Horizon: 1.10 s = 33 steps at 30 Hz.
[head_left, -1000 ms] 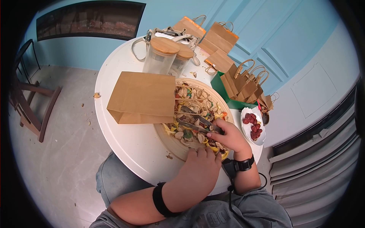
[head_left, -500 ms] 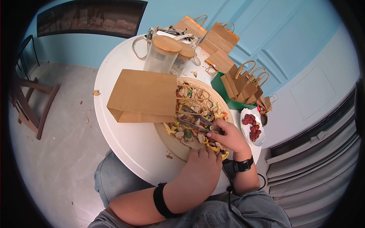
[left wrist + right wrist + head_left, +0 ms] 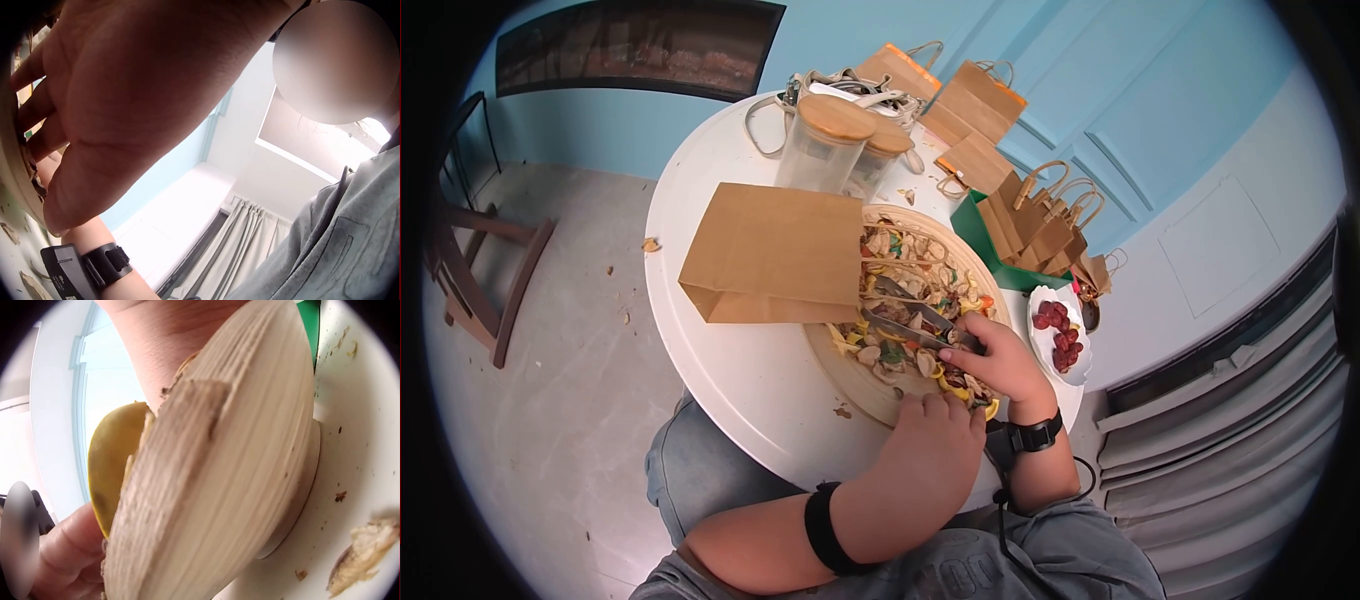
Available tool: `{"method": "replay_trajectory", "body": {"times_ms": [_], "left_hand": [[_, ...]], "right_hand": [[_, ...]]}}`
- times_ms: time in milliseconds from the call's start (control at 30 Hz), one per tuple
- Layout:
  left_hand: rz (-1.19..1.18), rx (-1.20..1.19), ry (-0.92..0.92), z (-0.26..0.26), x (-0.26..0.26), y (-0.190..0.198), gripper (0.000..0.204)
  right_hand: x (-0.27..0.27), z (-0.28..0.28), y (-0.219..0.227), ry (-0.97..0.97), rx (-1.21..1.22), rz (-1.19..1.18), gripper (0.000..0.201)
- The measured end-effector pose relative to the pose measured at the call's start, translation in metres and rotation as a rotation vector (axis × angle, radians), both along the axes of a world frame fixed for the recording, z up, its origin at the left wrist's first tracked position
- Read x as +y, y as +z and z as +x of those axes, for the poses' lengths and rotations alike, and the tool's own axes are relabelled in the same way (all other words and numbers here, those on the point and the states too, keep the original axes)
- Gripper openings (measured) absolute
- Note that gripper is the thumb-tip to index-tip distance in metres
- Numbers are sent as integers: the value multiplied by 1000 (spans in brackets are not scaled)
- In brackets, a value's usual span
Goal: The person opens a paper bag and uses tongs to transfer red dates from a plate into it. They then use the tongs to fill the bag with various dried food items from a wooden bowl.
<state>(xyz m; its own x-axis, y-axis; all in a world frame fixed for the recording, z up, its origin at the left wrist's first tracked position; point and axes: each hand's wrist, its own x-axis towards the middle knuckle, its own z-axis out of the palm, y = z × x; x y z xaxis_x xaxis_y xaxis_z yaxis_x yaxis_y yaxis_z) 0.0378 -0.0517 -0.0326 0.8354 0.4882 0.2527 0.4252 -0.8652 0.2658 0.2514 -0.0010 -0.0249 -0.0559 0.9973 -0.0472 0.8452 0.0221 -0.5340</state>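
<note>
My right hand [image 3: 1005, 365] holds metal tongs [image 3: 900, 325], their arms reaching into a heap of mixed dried petals and slices [image 3: 890, 352]. The heap lies on a round pale tray [image 3: 830, 365]. At the tray's near edge, my left hand [image 3: 925, 460] rests with its fingers over the rim. In the left wrist view, the fingers [image 3: 47, 134] stretch past that rim. A brown paper bag [image 3: 775, 255] lies on its side, its mouth and handles over the heap by the tong tips. A ribbed, pale dried piece [image 3: 231, 450] fills the right wrist view, hiding much of the hand.
Beyond the bag stand two clear jars with wooden lids [image 3: 820, 150] and a strapped bag [image 3: 790, 95]. A green box [image 3: 975, 235] of paper bags is at the right, near a white plate [image 3: 1038, 350] of red dried fruit [image 3: 1055, 335]. Scraps lie on the white table [image 3: 730, 370].
</note>
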Motion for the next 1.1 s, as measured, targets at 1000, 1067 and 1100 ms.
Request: {"method": "replay_trajectory", "body": {"times_ms": [1000, 1067, 1100], "left_hand": [[-4, 38, -12, 5, 4, -6, 56], [-5, 36, -14, 6, 4, -6, 56], [3, 30, -9, 6, 3, -6, 57]], "right_hand": [[0, 4, 1, 44, -52, 18, 35], [0, 5, 0, 64, -47, 35, 35], [0, 5, 0, 62, -46, 34, 35]]}}
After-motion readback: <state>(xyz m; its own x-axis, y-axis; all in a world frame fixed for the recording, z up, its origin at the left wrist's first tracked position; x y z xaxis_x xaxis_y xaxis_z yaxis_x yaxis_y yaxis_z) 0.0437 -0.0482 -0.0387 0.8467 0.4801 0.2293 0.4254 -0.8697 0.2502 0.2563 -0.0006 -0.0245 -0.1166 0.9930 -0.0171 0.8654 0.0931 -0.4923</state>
